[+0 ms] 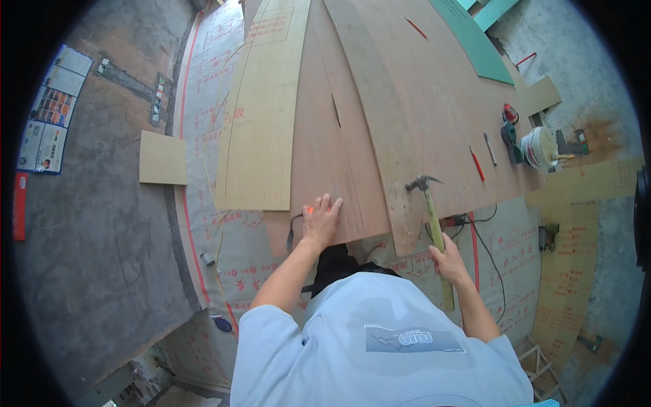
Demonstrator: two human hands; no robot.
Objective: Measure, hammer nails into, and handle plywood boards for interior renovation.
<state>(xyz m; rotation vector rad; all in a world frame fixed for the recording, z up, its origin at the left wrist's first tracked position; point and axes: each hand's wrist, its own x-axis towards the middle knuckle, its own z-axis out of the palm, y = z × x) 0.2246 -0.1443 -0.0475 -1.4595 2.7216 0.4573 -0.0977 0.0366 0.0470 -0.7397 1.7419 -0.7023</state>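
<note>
My right hand (pixel 450 260) is closed around the yellow-green handle of a claw hammer (pixel 432 210). The dark steel head rests over a long plywood strip (pixel 384 139). My left hand (pixel 322 221) lies palm down near the front edge of a reddish plywood board (pixel 341 173), its fingers stretched out. Beside and partly under those fingers is a small orange thing (pixel 309 209) with a dark curved tail; what it is, I cannot make out. To the left of this hand, a paler yellow board (pixel 261 136) with pencil lines overlaps the reddish one.
On the worktop's right lie a red pencil (pixel 477 164), a white marker-like stick (pixel 489 149), a dark tool (pixel 510 141) and a white bucket (pixel 538 146). A green board (pixel 479 47) stretches across the far right. Black cable (pixel 493 271) trails over the printed floor covering (pixel 237 281).
</note>
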